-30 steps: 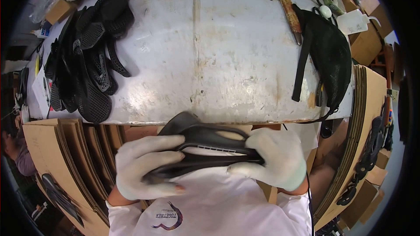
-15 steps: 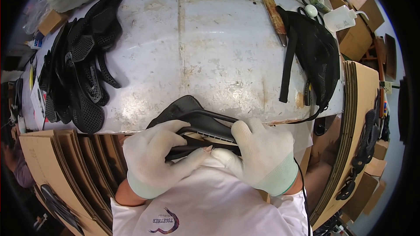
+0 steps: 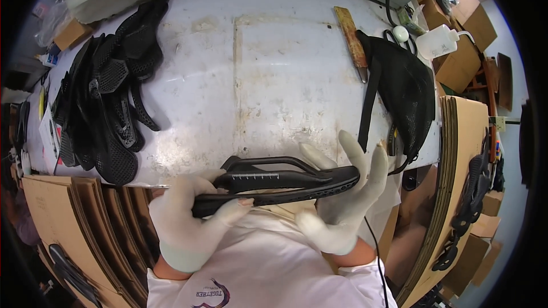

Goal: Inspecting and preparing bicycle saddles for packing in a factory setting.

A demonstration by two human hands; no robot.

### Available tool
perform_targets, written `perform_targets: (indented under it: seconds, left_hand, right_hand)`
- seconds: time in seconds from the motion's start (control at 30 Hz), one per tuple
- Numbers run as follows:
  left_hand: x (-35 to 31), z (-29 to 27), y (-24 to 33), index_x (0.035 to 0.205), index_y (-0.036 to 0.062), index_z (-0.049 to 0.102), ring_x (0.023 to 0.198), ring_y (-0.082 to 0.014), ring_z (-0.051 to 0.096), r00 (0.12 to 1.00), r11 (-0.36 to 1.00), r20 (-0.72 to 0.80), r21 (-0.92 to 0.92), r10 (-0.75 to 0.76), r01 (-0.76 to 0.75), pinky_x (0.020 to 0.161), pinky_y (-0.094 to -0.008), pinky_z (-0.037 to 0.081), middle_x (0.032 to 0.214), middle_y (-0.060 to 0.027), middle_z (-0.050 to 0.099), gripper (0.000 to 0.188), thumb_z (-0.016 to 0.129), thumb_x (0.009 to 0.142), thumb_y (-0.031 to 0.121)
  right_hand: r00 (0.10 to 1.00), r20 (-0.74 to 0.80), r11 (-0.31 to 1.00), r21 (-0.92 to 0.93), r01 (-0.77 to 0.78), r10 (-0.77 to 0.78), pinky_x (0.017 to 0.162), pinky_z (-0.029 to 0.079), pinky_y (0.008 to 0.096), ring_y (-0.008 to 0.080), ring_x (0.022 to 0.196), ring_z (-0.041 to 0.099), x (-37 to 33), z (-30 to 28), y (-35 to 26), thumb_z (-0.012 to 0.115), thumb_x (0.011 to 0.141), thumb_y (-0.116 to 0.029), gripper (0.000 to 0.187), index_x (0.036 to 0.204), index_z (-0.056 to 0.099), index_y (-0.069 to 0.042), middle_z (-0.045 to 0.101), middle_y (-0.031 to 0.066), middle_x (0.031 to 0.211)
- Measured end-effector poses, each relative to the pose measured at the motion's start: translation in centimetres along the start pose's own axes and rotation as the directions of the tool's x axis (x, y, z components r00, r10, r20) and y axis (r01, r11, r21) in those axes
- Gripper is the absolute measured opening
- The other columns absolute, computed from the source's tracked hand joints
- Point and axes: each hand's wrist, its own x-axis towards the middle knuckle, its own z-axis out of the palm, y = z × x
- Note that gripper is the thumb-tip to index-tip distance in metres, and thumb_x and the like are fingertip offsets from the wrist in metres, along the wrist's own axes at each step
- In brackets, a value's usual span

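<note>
A black bicycle saddle (image 3: pixel 285 181) is held up sideways in front of my chest, near the front edge of the table. Its rails face up and away, and white scale marks run along one rail. My left hand (image 3: pixel 191 217), in a white glove, grips the saddle's left end, thumb on the near side; a bare thumb tip shows through the glove. At the saddle's narrow right end, my gloved right hand (image 3: pixel 351 208) has its fingers stretched and spread, its palm beside the saddle nose. Whether the right palm touches the nose I cannot tell.
Black perforated saddle covers (image 3: pixel 108 91) lie piled on the white table (image 3: pixel 285 80) at left. At right are a black mesh bag (image 3: pixel 402 91), a worn blade tool (image 3: pixel 350 37) and a white squeeze bottle (image 3: pixel 436 41). Cardboard sheets (image 3: pixel 465 154) stand on both sides.
The saddle has turned and now lies lengthwise with its nose to the right. My right hand has let go its closed grip and spread its fingers; my left hand still holds the saddle.
</note>
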Motion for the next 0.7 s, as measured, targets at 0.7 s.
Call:
perform_targets:
  seconds: [0.7]
  left_hand:
    - [-1.6, 0.2, -1.4, 0.092, 0.0054, 0.064, 0.069, -0.0253, 0.072, 0.956, 0.947, 0.065, 0.138, 0.285, -0.291, 0.056, -0.0328, 0.054, 0.104, -0.0164, 0.076, 0.046, 0.096, 0.072, 0.030]
  right_hand:
    - [0.966, -0.201, 0.972, 0.204, -0.119, 0.160, 0.105, 0.054, 0.0573, 0.0385, 0.114, 0.068, -1.4, 3.1, 1.9, 0.079, 0.085, -0.009, 0.105, 0.161, 0.008, -0.019, 0.054, 0.0243, 0.135]
